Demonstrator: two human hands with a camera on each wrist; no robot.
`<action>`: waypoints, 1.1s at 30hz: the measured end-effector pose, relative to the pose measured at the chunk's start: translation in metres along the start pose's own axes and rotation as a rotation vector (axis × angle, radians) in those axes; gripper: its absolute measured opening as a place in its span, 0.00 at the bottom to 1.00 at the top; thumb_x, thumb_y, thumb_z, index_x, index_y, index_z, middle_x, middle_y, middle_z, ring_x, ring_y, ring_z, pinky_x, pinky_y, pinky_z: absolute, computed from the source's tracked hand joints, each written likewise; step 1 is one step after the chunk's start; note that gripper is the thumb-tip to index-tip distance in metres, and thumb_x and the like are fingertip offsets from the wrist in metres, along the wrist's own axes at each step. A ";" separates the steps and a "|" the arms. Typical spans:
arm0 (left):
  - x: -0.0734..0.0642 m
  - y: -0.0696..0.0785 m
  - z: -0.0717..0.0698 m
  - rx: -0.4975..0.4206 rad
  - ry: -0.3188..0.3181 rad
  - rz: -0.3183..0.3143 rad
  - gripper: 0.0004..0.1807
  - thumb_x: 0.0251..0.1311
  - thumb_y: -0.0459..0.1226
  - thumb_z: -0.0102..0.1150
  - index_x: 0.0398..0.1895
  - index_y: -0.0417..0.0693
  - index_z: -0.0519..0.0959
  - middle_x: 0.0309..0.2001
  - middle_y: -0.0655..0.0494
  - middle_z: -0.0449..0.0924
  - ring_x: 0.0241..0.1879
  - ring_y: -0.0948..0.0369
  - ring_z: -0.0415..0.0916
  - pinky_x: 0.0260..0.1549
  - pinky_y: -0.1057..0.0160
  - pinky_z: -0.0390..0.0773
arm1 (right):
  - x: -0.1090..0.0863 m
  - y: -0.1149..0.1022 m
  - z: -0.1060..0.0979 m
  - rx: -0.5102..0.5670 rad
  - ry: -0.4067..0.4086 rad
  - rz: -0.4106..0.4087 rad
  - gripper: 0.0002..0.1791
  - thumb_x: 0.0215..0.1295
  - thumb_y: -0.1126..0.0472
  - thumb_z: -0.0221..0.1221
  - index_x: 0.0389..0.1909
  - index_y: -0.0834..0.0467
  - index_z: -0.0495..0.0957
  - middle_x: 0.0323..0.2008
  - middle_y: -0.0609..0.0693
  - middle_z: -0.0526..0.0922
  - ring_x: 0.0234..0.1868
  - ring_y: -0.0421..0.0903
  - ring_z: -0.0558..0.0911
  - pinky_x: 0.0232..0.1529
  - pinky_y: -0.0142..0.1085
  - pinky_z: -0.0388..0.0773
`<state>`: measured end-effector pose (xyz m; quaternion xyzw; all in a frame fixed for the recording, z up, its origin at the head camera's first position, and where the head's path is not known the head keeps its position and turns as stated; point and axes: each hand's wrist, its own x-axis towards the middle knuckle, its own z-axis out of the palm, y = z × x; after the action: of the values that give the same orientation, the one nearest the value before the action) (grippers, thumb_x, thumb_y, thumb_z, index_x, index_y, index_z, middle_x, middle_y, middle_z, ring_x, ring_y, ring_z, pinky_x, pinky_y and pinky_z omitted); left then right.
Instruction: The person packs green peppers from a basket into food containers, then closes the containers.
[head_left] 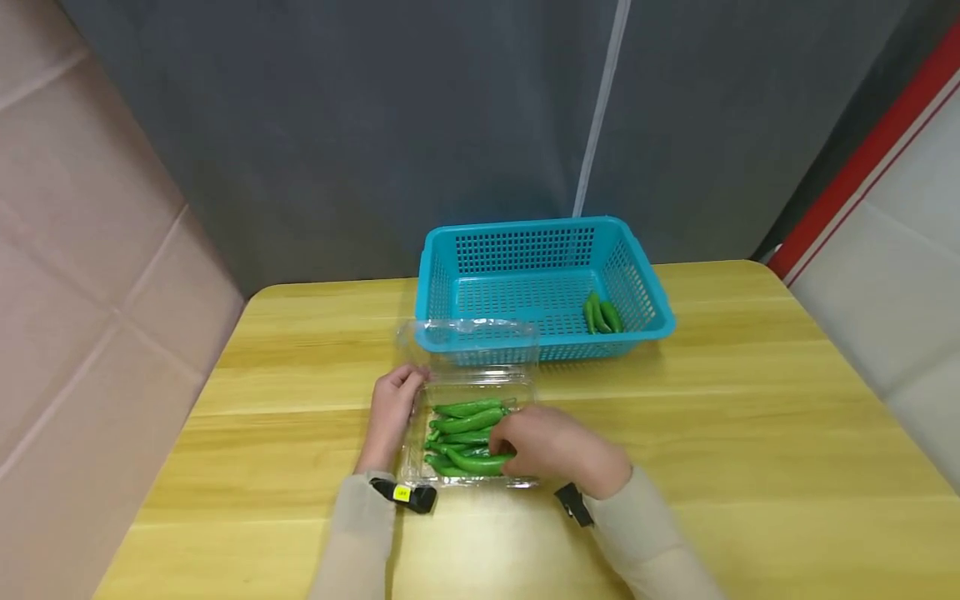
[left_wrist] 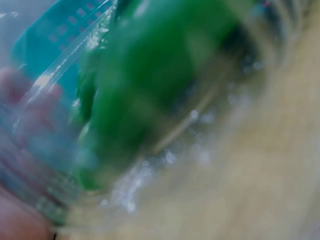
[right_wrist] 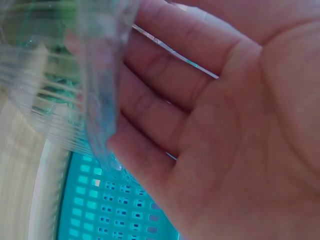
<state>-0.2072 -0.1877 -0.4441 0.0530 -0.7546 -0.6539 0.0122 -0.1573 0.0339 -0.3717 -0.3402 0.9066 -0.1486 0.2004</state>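
In the head view, an open clear plastic clamshell box (head_left: 411,468) lies on the table, holding several long green peppers (head_left: 465,423). My left hand (head_left: 390,412) grips the box's left side near the hinge, fingers curled at the edge. Over the right part of the box is my right hand (head_left: 551,442), its thumb and fingertips around the right end of the nearest pepper (head_left: 472,463). The right wrist view shows the palm and fingers of that hand (right_wrist: 200,115), fingertips behind the clear plastic. A blurred green pepper (left_wrist: 150,65) fills the left wrist view.
Behind the box stands a blue perforated basket (head_left: 525,227) with a few green peppers (head_left: 602,314) in its right front corner. The box's raised lid (head_left: 472,337) overlaps the basket's front wall. A dark grey curtain (head_left: 375,142) hangs at the table's (head_left: 300,383) far edge.
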 end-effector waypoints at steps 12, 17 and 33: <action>-0.002 0.008 0.000 -0.046 0.021 0.008 0.11 0.56 0.33 0.49 0.31 0.32 0.79 0.14 0.46 0.68 0.06 0.66 0.55 0.05 0.69 0.57 | 0.002 0.000 -0.001 -0.031 0.033 -0.021 0.09 0.46 0.61 0.63 0.32 0.51 0.81 0.26 0.37 0.74 0.27 0.35 0.70 0.31 0.30 0.70; 0.003 -0.007 0.000 -0.019 0.027 -0.009 0.12 0.57 0.35 0.50 0.31 0.35 0.79 0.16 0.51 0.73 0.06 0.65 0.55 0.04 0.66 0.57 | 0.001 0.000 0.002 -0.012 0.035 -0.030 0.09 0.45 0.63 0.62 0.31 0.52 0.81 0.25 0.38 0.74 0.26 0.35 0.69 0.31 0.29 0.70; 0.007 -0.020 0.002 -0.015 0.037 0.006 0.14 0.56 0.43 0.54 0.30 0.39 0.80 0.08 0.57 0.59 0.07 0.64 0.53 0.04 0.66 0.55 | 0.002 0.000 0.006 -0.027 0.076 -0.034 0.07 0.45 0.63 0.63 0.28 0.52 0.80 0.22 0.36 0.72 0.25 0.34 0.68 0.31 0.28 0.70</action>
<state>-0.2130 -0.1894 -0.4646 0.0630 -0.7494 -0.6585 0.0285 -0.1565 0.0316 -0.3772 -0.3523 0.9096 -0.1528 0.1585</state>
